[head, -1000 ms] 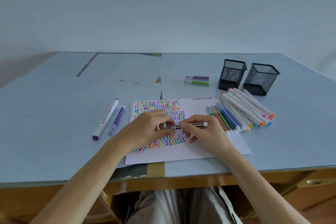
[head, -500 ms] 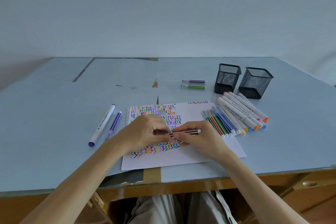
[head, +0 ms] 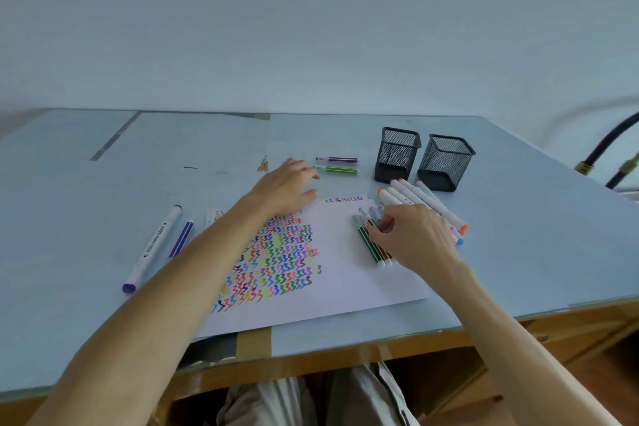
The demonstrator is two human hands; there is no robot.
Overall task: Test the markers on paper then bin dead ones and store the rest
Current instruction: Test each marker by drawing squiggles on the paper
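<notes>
Step in hand, by judgement: testing is partway done, and a tested marker is being laid down while the next is sought.

Paper (head: 339, 287): lower centre of the frame, on the table (head: 86, 235), its left half filled with coloured squiggles.

Right hand (head: 411, 235): right of centre, fingers curled down onto the row of thin markers (head: 371, 247) lying on the paper's right edge; whether it pinches one or only touches them cannot be told.

Thick white markers (head: 428, 204): just beyond that hand, in a slanted row.

Left hand (head: 287, 185): above the paper's top edge, fingers straight and relaxed, holding nothing, fingertips near the green marker (head: 340, 170); a purple marker (head: 340, 159) lies just beyond.

Two mesh cups (head: 397, 154): upper right, upright, side by side.

Next move, by judgement: pick up the green marker, uncap it, and draw on bare paper.
</notes>
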